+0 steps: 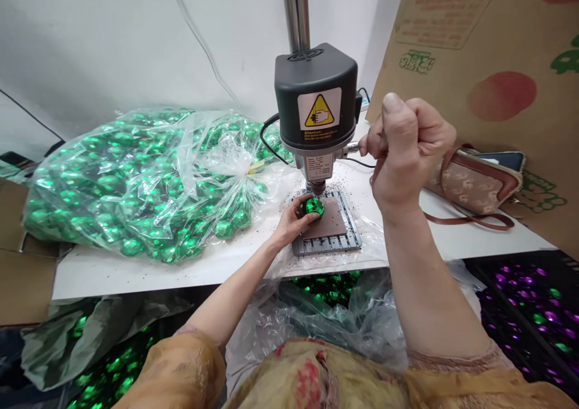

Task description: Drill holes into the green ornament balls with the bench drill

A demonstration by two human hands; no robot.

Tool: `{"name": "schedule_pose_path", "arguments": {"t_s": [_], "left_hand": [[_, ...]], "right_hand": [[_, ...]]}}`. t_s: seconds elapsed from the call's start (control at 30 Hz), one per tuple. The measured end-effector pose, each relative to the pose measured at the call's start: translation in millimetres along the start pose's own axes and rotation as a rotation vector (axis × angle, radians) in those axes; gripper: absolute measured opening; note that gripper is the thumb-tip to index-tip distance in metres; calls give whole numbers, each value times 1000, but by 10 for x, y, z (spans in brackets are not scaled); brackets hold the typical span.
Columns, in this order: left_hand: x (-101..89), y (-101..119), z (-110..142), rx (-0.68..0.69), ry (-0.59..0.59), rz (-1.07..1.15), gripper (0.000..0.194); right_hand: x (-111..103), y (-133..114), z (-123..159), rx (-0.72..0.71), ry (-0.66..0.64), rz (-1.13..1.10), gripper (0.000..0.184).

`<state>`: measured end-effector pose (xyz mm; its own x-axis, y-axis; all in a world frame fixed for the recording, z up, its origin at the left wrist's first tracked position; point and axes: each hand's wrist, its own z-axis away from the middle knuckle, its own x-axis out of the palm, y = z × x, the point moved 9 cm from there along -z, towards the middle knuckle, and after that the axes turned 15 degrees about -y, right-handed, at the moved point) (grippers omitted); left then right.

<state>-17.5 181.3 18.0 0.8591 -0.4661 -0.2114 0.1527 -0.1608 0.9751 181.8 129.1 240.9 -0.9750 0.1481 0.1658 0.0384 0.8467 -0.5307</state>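
Pinched in the fingers of my left hand [293, 219] is a shiny green faceted ball [315, 207]. It sits over a brown square pad [332, 219] on the slotted metal base [325, 251] of a bench drill press [316, 89]. Directly above the ball is the drill chuck [316, 186]; whether a bit touches the ball is hidden. My right hand [404, 146] is raised at the machine's right side, closed around the feed handle [350, 149], whose grip is mostly covered by my fingers.
A large clear bag of green balls [136, 186] fills the table's left side. To the right lie a patterned purse [479, 180] with a brown strap and a big cardboard box [443, 65]. Dark shavings dot the white tabletop [253, 258]. Purple and green balls [525, 294] are below right.
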Motion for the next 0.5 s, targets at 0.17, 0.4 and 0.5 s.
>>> {"name": "schedule_pose_path", "arguments": {"t_s": [0.17, 0.4, 0.5], "left_hand": [[56, 69, 17, 8, 9, -115, 63], [90, 167, 131, 63, 144, -236, 57], [109, 147, 126, 64, 134, -252, 57]], "right_hand": [[6, -19, 13, 4, 3, 74, 48], [7, -44, 17, -50, 1, -11, 46], [-5, -42, 42, -52, 18, -26, 45]]}}
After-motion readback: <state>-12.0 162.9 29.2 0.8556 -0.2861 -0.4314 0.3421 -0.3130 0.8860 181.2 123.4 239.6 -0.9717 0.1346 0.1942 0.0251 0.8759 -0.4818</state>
